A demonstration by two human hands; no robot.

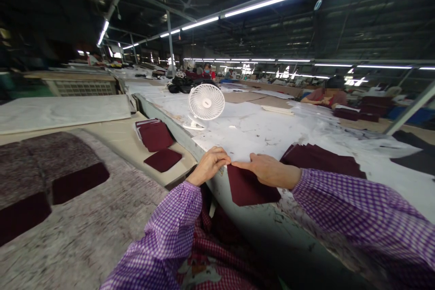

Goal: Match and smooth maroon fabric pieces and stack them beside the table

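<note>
A maroon fabric piece (249,188) lies at the near edge of the white-covered table, partly over the edge. My left hand (213,163) pinches its upper left corner, fingers closed together. My right hand (268,170) reaches across the top of the same piece, its index finger stretched out to that corner and meeting the left fingertips. The other right fingers are curled, and whether they grip the cloth cannot be told. Right of my right hand, a fanned stack of maroon fabric pieces (322,159) lies on the table, partly behind my sleeve.
A small white fan (206,102) stands ahead on the table. To the left, a side table holds a stack of maroon pieces (154,136) and a single maroon piece (163,160). A mottled padded board (112,217) carries more maroon pieces. A co-worker (328,95) sits across the table.
</note>
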